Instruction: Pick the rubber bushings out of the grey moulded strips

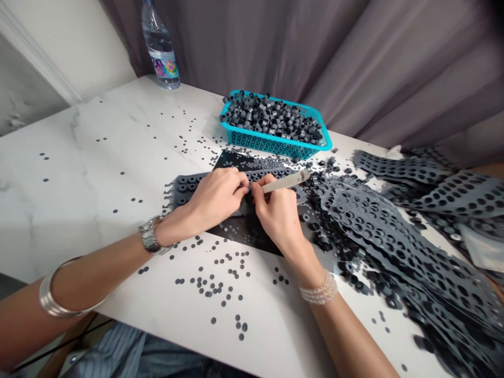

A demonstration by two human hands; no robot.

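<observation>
My right hand [280, 212] is closed around a slim off-white tool [289, 181] with a flat handle; its working tip is hidden near my fingers. My left hand [218, 193] rests over a grey rubber sheet [181, 185] with rows of round ring-shaped parts in it. Its thumb and forefinger are pinched together close to the right fingertips, and what lies between them cannot be made out. Beneath the sheet is a dark mat [262, 239]. Small dark discs [212, 286] lie scattered around both hands.
Behind the mat stands a turquoise basket [271, 139] heaped with short black-grey cylinders. Punched-out grey sheets [378, 226] pile up on the right, with loose black rings [325, 239] beside them. A water bottle [161, 50] stands at the back left, before a curtain [244, 47].
</observation>
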